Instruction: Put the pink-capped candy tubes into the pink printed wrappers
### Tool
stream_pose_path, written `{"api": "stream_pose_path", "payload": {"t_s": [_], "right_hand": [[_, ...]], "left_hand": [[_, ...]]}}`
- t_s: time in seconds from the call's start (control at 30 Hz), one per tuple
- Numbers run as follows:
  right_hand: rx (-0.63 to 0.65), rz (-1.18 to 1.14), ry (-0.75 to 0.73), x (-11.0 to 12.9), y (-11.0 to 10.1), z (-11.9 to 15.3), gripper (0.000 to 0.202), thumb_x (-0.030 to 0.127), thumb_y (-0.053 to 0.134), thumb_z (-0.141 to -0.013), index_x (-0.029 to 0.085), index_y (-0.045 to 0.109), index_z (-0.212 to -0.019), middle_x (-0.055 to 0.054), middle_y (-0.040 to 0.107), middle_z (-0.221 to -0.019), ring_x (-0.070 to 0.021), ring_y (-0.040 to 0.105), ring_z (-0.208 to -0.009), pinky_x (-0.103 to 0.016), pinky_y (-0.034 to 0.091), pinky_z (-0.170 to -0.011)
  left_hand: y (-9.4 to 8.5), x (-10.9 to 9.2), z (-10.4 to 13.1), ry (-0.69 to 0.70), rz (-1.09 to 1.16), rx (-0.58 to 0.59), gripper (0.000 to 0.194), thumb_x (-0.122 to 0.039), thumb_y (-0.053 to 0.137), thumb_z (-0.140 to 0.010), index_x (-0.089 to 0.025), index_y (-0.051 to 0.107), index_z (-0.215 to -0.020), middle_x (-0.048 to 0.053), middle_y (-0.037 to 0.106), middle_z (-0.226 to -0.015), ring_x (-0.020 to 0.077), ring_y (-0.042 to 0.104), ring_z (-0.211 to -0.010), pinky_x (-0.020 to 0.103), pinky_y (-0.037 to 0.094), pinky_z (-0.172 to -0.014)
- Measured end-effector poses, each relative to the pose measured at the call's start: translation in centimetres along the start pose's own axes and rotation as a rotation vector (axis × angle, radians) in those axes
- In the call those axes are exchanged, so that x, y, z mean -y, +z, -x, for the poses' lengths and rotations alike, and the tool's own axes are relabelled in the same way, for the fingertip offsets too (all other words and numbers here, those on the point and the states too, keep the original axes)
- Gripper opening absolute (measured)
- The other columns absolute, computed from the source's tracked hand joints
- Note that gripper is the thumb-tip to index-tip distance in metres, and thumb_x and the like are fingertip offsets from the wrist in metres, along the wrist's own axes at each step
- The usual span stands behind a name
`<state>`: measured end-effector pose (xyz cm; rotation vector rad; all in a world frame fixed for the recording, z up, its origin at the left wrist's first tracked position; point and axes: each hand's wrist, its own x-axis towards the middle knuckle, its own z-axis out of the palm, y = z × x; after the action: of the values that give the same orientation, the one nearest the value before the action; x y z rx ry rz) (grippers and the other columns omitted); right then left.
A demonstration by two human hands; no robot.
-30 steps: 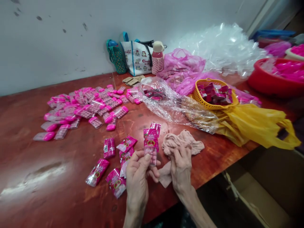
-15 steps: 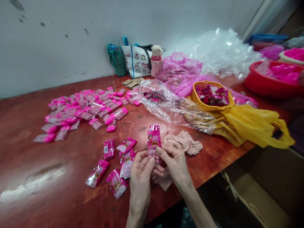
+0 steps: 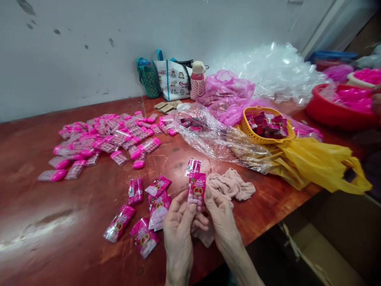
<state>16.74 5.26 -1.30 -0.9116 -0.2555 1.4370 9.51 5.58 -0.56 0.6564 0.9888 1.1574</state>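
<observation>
A small candy box (image 3: pixel 196 200) with pink balls showing through its clear lower end stands upright between my hands, a printed pink sleeve around its upper part. My left hand (image 3: pixel 180 228) grips the lower end, thumb on the front. At the right edge, my right hand (image 3: pixel 223 220) pinches it with thumb and fingers. Just behind shows another piece of pink printed wrapping (image 3: pixel 193 167), partly hidden. To the left lie several pink printed packs (image 3: pixel 144 237) and a small stack of flat sleeves (image 3: pixel 157 210). A beige cloth (image 3: pixel 233 184) lies crumpled beside my right hand.
Many pink-capped candy boxes (image 3: pixel 104 135) are heaped at the back left. A yellow basket (image 3: pixel 264 137) of dark pink pieces rests on a yellow bag (image 3: pixel 321 159). Clear plastic film (image 3: pixel 217 139), a red basin (image 3: pixel 327 111) and a bottle (image 3: pixel 197 81) stand behind; a cardboard box (image 3: pixel 324 246) is below right.
The printed sleeve has come down over the candy box, covering more of its clear part. My right thumb has moved from the front to the right edge.
</observation>
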Motion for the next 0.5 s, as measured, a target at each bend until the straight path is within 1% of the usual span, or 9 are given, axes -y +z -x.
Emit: {"api": "stream_pose_path", "payload": {"t_s": [0.07,0.13,0.2,0.23,0.3,0.37,0.43,0.5], "right_hand": [[-0.016,0.011,-0.010,-0.4,0.4,-0.1,0.032,0.043,0.064,-0.073,0.015,0.053,-0.063,0.011,0.034,-0.035,-0.0003,0.024,-0.027,-0.011,0.020,-0.027],[-0.037,0.024,-0.024,-1.1,0.7,0.0,0.030,0.040,0.065,-0.074,0.014,0.053,-0.063,0.012,0.030,-0.035,0.0004,0.020,-0.029,-0.011,0.017,-0.028],[-0.037,0.030,-0.045,-1.5,0.6,-0.1,0.029,0.038,0.064,-0.076,0.014,0.054,-0.064,0.011,0.030,-0.039,0.0003,0.020,-0.032,-0.011,0.017,-0.030],[-0.026,0.033,-0.054,-1.5,0.4,-0.2,0.028,0.038,0.063,-0.076,0.014,0.055,-0.065,0.011,0.031,-0.041,0.0000,0.021,-0.033,-0.011,0.019,-0.031],[0.001,0.057,-0.081,-0.9,-0.4,-0.6,0.024,0.036,0.062,-0.078,0.014,0.057,-0.069,0.008,0.039,-0.047,-0.0013,0.030,-0.037,-0.012,0.026,-0.034],[0.023,0.093,-0.100,0.1,-1.4,-1.2,0.019,0.034,0.061,-0.078,0.015,0.060,-0.075,0.005,0.050,-0.057,-0.0041,0.043,-0.045,-0.014,0.036,-0.041],[0.056,0.130,-0.095,1.2,-2.5,-1.7,0.018,0.034,0.060,-0.079,0.017,0.062,-0.084,0.002,0.057,-0.066,-0.0077,0.052,-0.052,-0.018,0.043,-0.049],[0.110,0.159,-0.069,2.0,-3.3,-2.0,0.021,0.035,0.060,-0.078,0.017,0.063,-0.090,0.001,0.059,-0.067,-0.0093,0.054,-0.050,-0.021,0.045,-0.049]], "left_hand": [[0.2,0.2,0.1,0.030,0.003,-0.040,0.029,-0.019,0.063,-0.073,-0.015,0.051,-0.100,-0.002,0.062,-0.055,0.0098,0.059,-0.044,0.015,0.044,-0.041],[0.3,0.5,0.0,0.070,0.003,-0.099,0.024,-0.019,0.065,-0.072,-0.016,0.053,-0.092,-0.004,0.060,-0.052,0.0085,0.057,-0.042,0.015,0.043,-0.041],[0.2,0.7,-0.3,0.089,-0.005,-0.143,0.020,-0.021,0.067,-0.070,-0.017,0.053,-0.084,-0.006,0.059,-0.051,0.0073,0.056,-0.040,0.014,0.043,-0.042],[0.1,0.8,-0.6,0.079,-0.023,-0.136,0.019,-0.022,0.067,-0.070,-0.017,0.053,-0.082,-0.006,0.059,-0.051,0.0073,0.055,-0.039,0.015,0.043,-0.041],[-0.3,0.6,-1.1,0.034,-0.104,-0.073,0.019,-0.025,0.066,-0.070,-0.017,0.053,-0.081,-0.005,0.060,-0.051,0.0081,0.054,-0.039,0.016,0.043,-0.041],[-0.7,0.3,-1.9,0.023,-0.218,-0.015,0.019,-0.029,0.065,-0.072,-0.016,0.056,-0.082,-0.003,0.062,-0.052,0.0089,0.055,-0.040,0.017,0.043,-0.040],[-0.6,-0.1,-2.9,0.082,-0.283,-0.023,0.019,-0.030,0.064,-0.072,-0.014,0.060,-0.082,-0.001,0.063,-0.056,0.0088,0.056,-0.045,0.017,0.045,-0.044],[0.1,-0.3,-4.0,0.086,-0.258,-0.006,0.018,-0.028,0.067,-0.069,-0.014,0.063,-0.079,-0.001,0.065,-0.061,0.0078,0.057,-0.049,0.015,0.045,-0.046]]}}
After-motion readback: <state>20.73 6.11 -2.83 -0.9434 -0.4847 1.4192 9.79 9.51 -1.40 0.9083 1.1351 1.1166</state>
